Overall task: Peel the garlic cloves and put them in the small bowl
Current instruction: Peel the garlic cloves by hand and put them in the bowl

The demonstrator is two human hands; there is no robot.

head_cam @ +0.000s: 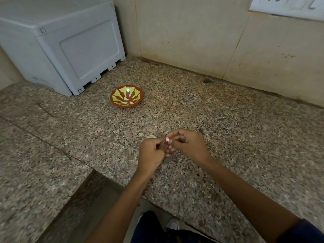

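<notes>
1. Two hands meet above the speckled stone counter (228, 130), toward its front edge, with one garlic clove (167, 139) between them.
2. The left hand (151, 153) has its fingers curled, and the thumb and fingertips pinch the lower part of the clove; the thumbnail looks dark.
3. The right hand (188, 144) is also curled, its thumb and forefinger pinching at the pale upper tip of the clove.
4. The clove is off the counter, held upright between the two hands; only its white tip shows clearly, and whether skin remains on it cannot be told.
5. A small bowl (126, 96), brown-rimmed with a green and brown pattern inside, stands farther back on the counter, well apart from the hands and to their left.
6. A few pale cloves (125, 98) lie inside the bowl, near its middle and front.
7. A pale scrap (150, 136), perhaps garlic skin, lies on the counter just behind the left hand; it is too small to identify.
8. A grey plastic box (57, 44) sits in the back left corner of the counter, against the tiled wall (192, 32).
9. A white switch plate (287, 6) is on the wall at the upper right.
</notes>
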